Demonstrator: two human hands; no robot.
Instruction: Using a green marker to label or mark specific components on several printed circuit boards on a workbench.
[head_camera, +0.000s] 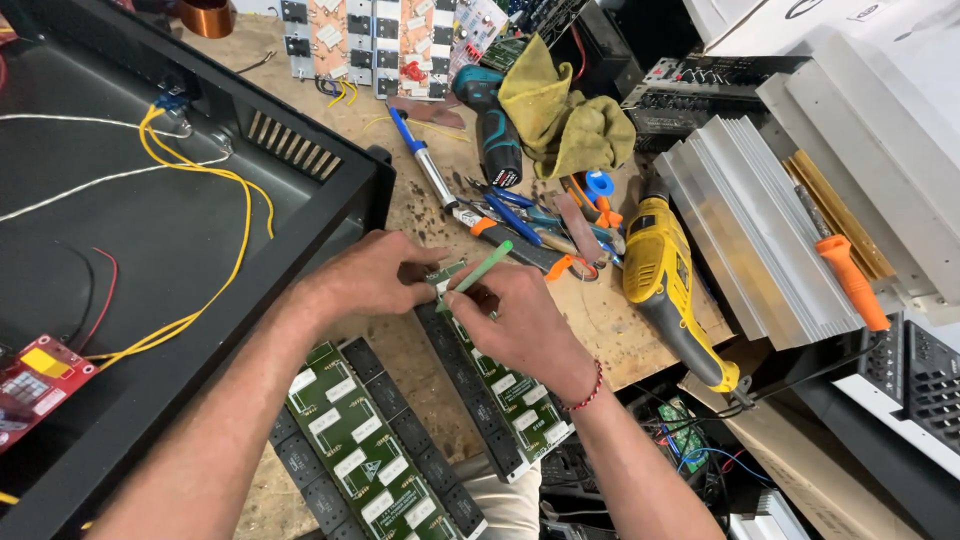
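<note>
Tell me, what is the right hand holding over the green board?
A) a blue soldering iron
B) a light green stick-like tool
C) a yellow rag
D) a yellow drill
B: the right hand holds a slim light green tool above the green board; the drill, soldering iron and rag lie untouched on the bench.

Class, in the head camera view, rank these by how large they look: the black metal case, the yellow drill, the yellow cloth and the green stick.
1. black metal case
2. yellow drill
3. yellow cloth, close to the drill in apparent size, so this pair is unsure
4. green stick, held in the right hand
</note>
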